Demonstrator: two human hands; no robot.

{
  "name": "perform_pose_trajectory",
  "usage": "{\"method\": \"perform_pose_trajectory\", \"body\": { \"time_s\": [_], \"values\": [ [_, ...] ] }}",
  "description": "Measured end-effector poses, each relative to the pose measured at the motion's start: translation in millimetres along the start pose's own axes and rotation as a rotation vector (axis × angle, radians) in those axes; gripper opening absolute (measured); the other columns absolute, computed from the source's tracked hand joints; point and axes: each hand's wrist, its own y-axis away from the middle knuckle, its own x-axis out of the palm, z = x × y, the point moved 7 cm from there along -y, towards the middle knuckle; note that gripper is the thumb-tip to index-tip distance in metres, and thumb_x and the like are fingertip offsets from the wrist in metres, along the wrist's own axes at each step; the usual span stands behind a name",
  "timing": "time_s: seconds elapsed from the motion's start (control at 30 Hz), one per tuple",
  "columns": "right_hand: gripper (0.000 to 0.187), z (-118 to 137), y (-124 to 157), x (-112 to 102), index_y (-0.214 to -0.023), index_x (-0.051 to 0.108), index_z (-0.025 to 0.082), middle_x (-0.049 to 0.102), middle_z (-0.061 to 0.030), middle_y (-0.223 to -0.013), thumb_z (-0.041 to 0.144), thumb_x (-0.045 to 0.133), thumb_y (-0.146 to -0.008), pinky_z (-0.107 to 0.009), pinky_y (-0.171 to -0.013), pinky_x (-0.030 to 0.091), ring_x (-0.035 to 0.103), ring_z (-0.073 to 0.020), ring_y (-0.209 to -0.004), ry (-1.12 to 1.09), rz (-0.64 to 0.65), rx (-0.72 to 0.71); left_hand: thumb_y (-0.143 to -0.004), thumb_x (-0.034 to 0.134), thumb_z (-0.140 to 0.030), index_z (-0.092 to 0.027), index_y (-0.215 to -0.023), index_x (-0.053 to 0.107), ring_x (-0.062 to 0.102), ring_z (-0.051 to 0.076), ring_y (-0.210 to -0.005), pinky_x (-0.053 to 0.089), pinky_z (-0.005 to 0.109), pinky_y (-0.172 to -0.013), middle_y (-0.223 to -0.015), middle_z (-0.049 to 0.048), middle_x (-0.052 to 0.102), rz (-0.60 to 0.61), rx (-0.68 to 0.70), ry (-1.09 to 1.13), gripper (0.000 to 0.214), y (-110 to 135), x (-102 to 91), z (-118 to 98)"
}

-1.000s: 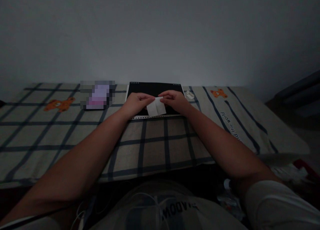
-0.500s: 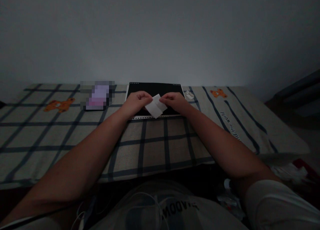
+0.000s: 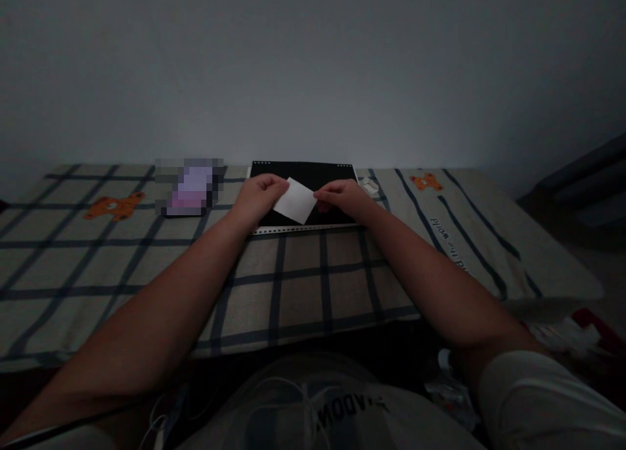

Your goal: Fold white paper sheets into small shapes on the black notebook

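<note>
A small white square of paper (image 3: 295, 203) hangs tilted between my two hands, over a black sheet or pad (image 3: 303, 171) with punched holes along its edges. My left hand (image 3: 261, 197) pinches the paper's upper left corner between thumb and fingers. Its right corner is in the closed fingertips of my right hand (image 3: 342, 195). The paper looks flat, one smooth face towards me. Both hands are above the black pad, which lies on the checked tablecloth (image 3: 298, 274).
A phone-like device (image 3: 193, 189), partly pixelated, lies left of the pad. Small white scraps (image 3: 369, 186) rest just right of it. Behind the table rises a plain wall (image 3: 313, 72). The table's front edge is close to my body.
The paper, which showed a fold or overlapping flap before, now appears opened out flat. It has shifted slightly left and turned, and my left hand has moved a little left and up.
</note>
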Motion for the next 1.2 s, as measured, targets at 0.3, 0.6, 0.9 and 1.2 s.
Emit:
{"method": "perform_pose_trajectory", "body": {
  "time_s": [0.3, 0.6, 0.9, 1.2],
  "values": [
    [0.025, 2, 1, 2, -0.075, 0.075, 0.02, 0.076, -0.0025, -0.073, 0.042, 0.081, -0.085, -0.029, -0.067, 0.059, 0.067, -0.0134, -0.064, 0.048, 0.02, -0.025, -0.069, 0.081, -0.055, -0.018, -0.086, 0.078, 0.062, 0.019, -0.073, 0.047, 0.029, -0.064, -0.081, 0.0059, 0.075, 0.04, -0.011, 0.024, 0.041, -1, 3.4, 4],
    [0.02, 3, 2, 4, -0.081, 0.077, 0.018, 0.077, -0.0034, -0.076, 0.037, 0.083, -0.084, -0.029, -0.07, 0.06, 0.069, -0.0137, -0.068, -0.025, 0.04, 0.01, -0.074, 0.078, -0.058, -0.016, -0.092, 0.077, 0.063, 0.018, -0.073, 0.048, 0.029, -0.066, -0.083, 0.0062, 0.075, 0.057, 0.034, 0.029, 0.046, 0, 4.6, 1],
    [0.016, 0, 0, -1, -0.087, 0.077, 0.019, 0.077, -0.0034, -0.077, 0.034, 0.083, -0.084, -0.034, -0.077, 0.062, 0.071, -0.0165, -0.073, -0.046, -0.019, -0.018, -0.068, 0.085, -0.056, -0.019, -0.08, 0.071, 0.058, 0.016, -0.065, 0.046, 0.028, -0.061, -0.074, 0.0026, 0.068, 0.084, -0.018, 0.047, 0.042, -1, 4.7, 5],
    [0.017, -7, -4, -7, -0.086, 0.076, 0.018, 0.075, -0.0034, -0.077, 0.033, 0.083, -0.082, -0.033, -0.077, 0.059, 0.069, -0.0154, -0.072, -0.097, -0.062, -0.024, -0.072, 0.087, -0.047, -0.017, -0.079, 0.076, 0.065, 0.016, -0.071, 0.054, 0.028, -0.067, -0.077, 0.003, 0.073, 0.077, 0.031, 0.096, 0.032, 1, 3.4, 2]
  ]
}}
